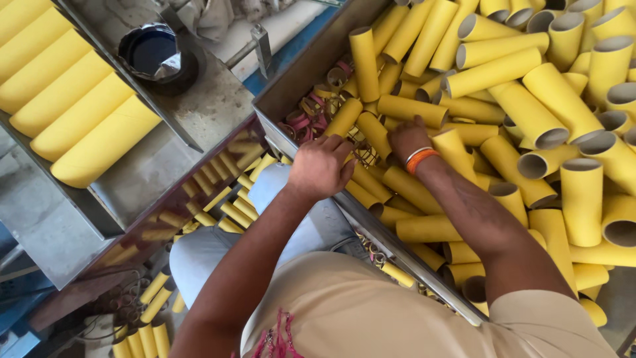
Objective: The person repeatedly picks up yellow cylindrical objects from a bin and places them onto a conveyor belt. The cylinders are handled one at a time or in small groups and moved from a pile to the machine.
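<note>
The left hand (321, 166) is curled, fingers bent down onto short yellow cardboard tubes (371, 136) in the grey metal bin (291, 83); whether it grips one I cannot tell. The right hand (407, 138) presses, partly hidden, among them. The smooth, hollow tubes lie in all directions.

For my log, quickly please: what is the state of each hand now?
Left hand: curled in the yellow tubes; grasp cannot be told.
Right hand: fingers buried among tubes; cannot be told.
</note>
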